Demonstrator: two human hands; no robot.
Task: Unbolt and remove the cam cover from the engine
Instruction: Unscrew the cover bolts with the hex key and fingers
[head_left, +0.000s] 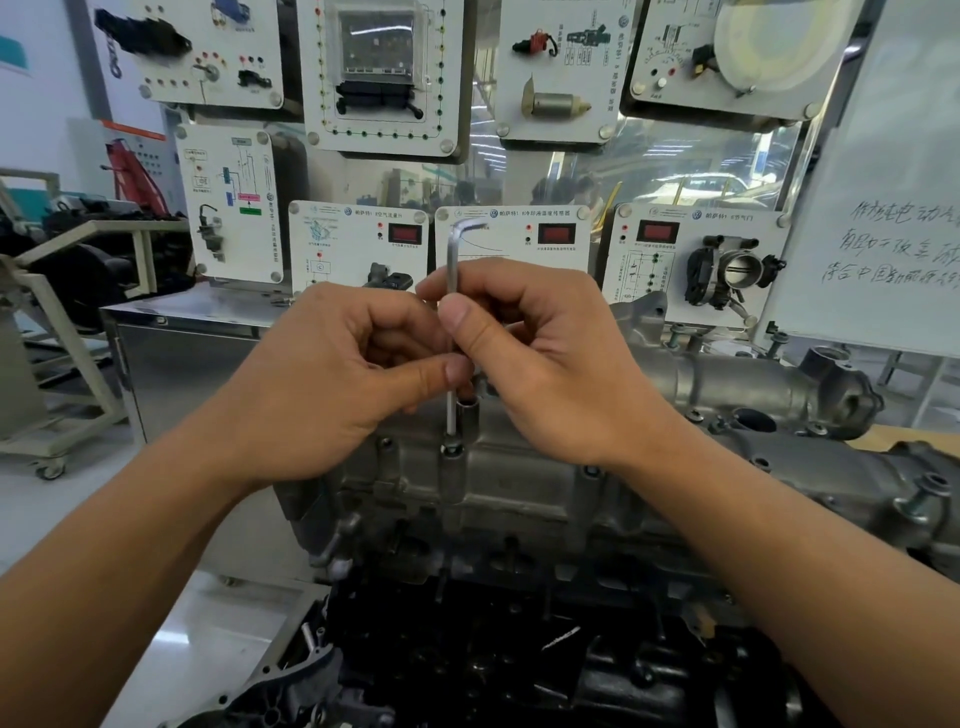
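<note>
Above the cam cover (519, 467), left hand (332, 384) and right hand (540, 353) both pinch an upright hex key (451, 260), its tip seated in a bolt (453, 448) just below the fingers.

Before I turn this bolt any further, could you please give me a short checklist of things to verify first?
1. Tip of the hex key in the bolt: ok, though how deep it sits cannot be told.
2. Key standing upright: ok.
3. Grip of the left hand on the shaft: ok, pinching.
4. Grip of the right hand on the shaft: ok, pinching.
5. Whether the cam cover is free to lift: not ok; a raised bolt sits at its right end.
</note>
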